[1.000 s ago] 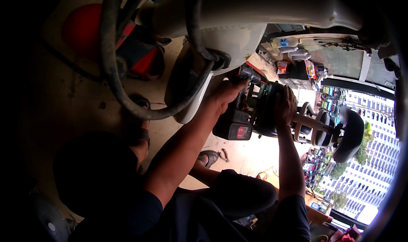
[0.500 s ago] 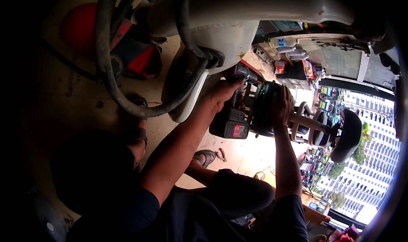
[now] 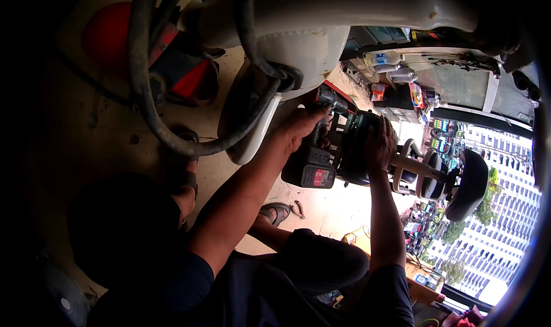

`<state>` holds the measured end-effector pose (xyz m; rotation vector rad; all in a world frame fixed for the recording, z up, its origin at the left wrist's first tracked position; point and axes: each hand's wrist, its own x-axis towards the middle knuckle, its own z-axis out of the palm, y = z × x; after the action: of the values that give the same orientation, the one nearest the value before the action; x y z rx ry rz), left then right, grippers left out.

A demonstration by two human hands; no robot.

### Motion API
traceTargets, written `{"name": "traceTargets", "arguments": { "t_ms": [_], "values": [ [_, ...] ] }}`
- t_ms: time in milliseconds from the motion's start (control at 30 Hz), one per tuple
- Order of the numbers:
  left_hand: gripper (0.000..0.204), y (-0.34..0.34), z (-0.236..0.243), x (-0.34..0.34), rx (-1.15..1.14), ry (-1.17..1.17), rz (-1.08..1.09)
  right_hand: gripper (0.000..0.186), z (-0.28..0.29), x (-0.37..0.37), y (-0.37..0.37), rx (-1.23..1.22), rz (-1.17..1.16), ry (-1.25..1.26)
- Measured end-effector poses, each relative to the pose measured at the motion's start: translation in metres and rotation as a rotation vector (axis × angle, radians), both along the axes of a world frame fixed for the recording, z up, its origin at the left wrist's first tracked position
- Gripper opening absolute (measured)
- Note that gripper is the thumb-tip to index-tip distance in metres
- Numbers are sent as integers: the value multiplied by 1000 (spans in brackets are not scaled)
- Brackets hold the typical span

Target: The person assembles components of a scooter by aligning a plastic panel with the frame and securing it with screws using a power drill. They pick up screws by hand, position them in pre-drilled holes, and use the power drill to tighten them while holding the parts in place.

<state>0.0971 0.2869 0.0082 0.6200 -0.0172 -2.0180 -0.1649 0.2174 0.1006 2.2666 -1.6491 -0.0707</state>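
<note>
My left hand (image 3: pixel 305 125) is wrapped round the grip of a dark cordless drill (image 3: pixel 314 171), its battery pack hanging toward me and its front end against a dark panel with openings. My right hand (image 3: pixel 381 146) lies with fingers extended and close together over a rounded black housing (image 3: pixel 354 146) just right of the drill. That housing belongs to a tilted vehicle with a light-coloured body (image 3: pixel 301 54) and padded black seats (image 3: pixel 468 183). Shadow hides the drill's tip and the left fingertips.
A thick black hose-like loop (image 3: pixel 140 86) hangs at the upper left, before a red-and-black object (image 3: pixel 195 86). Pliers (image 3: pixel 297 209) lie on the floor beside my sandalled foot (image 3: pixel 275 214). Bottles and cans (image 3: pixel 396 69) stand at the upper right; a wooden box (image 3: pixel 423 281) is lower right.
Both hands keep their places on the drill and the black housing. The view has shifted very slightly; nothing else visibly differs.
</note>
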Motion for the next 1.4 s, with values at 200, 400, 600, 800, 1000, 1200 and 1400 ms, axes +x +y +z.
{"name": "traceTargets", "arguments": {
  "t_ms": [200,400,600,800,1000,1200,1400],
  "values": [
    [35,2,3,2,-36,-19,22,53,0,-1,-1,14,-26,6],
    [35,3,3,3,-58,-7,2,54,-3,-7,-1,2,3,21],
    [39,-8,-1,10,-95,-31,-96,55,-3,-7,-2,11,5,13],
    [37,-12,-3,8,-121,-29,-47,54,-4,-7,-3,16,-4,-7],
    [36,-11,-1,7,-92,-58,-49,54,-3,-5,-3,11,2,5],
    [34,-8,3,8,-102,-56,-34,54,-2,-6,-2,2,11,2],
    [34,-8,1,4,-91,-70,-14,54,-3,-6,-2,-1,27,-5]
  ]
}}
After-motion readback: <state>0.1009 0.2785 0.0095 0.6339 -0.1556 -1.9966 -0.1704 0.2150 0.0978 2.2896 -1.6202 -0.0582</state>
